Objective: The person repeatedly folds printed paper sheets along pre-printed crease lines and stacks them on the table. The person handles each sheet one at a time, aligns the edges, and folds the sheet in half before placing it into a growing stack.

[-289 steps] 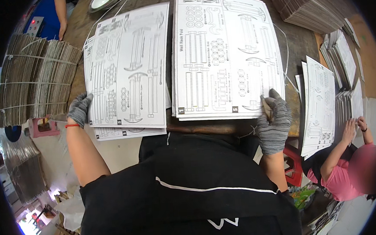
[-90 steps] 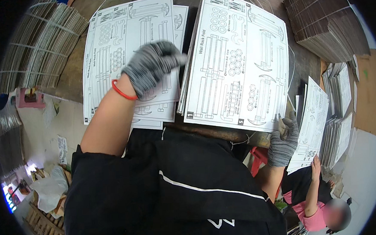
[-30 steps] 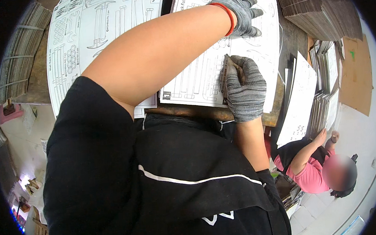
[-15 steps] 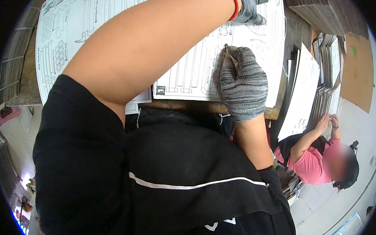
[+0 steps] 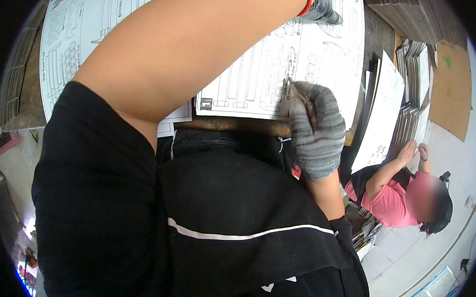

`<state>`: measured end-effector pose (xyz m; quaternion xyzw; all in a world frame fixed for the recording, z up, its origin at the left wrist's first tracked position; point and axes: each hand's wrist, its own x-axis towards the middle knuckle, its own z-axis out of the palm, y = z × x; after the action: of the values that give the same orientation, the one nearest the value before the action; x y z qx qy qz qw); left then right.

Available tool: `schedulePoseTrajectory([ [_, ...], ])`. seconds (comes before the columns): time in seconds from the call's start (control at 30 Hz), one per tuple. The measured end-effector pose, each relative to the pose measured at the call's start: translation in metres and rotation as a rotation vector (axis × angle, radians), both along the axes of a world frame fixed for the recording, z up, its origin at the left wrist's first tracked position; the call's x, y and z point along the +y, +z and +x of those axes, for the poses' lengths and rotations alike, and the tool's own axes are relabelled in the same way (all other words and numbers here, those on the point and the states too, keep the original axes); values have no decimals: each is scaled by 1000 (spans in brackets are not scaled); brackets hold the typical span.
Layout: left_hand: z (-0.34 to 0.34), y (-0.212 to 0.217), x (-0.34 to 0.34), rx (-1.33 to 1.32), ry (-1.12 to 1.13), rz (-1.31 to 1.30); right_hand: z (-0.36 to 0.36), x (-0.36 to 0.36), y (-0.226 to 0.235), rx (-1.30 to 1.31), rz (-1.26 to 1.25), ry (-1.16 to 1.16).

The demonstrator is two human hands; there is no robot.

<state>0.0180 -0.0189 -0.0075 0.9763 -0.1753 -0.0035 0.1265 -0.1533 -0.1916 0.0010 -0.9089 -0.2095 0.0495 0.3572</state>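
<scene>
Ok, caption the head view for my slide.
Gloved left hand over a printed sheet, right hand at its near edge.

Blocked upper left by left forearm [image 5: 199, 47]; passable over printed sheet [image 5: 328, 61], upper centre-right; walled upper right by cardboard [image 5: 417, 9].

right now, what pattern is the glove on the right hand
Streaky light and dark grey; the glove shows best in the head view.

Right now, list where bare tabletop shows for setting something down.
Narrow strips of brown wooden table show left and right, between white printed sheets and brown cardboard stacks. The middle is crowded: grey-gloved left hand, grey-gloved right hand at the sheets.
</scene>
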Motion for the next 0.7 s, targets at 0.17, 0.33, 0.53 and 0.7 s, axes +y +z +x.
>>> schedulePoseTrajectory([
  [0.17, -2, 0, 0, 13, 6, -35, 20, 18, 2, 94, -49, 7],
  [0.33, -1, -1, 0, 11, 3, -37, 24, 34, -2, -159, -188, 29],
  [0.53, 0, -7, 1, -22, 13, 1, 21, 31, -9, -172, -167, 103],
  [0.7, -1, -1, -2, -8, -5, -29, -12, 14, 9, -94, -268, 158],
])
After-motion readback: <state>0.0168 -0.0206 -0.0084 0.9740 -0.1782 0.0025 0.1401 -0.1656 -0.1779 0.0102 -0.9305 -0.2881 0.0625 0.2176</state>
